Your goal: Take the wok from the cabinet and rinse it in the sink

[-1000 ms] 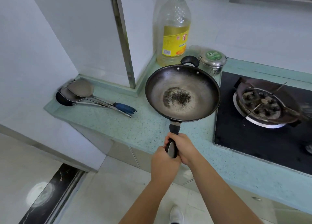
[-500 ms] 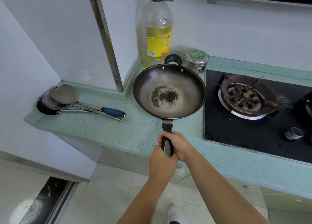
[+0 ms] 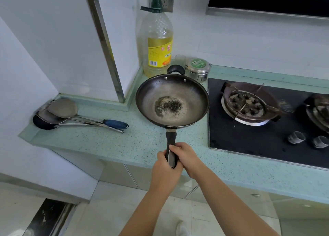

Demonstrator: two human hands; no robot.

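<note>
You hold the wok level above the bench, fingers of left hand and right hand clamped on its handle, probably steadying its weight; no sink shows.

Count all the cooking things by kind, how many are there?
Wok: 1
Oil bottle: 1
Steel tin: 1
Long-handled utensils, stacked: at least 2
Gas burners: 2
Stove knobs: 2
Total: 9

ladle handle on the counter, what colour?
Blue grip on the ladle handle, the rest bare metal; head view.
</note>
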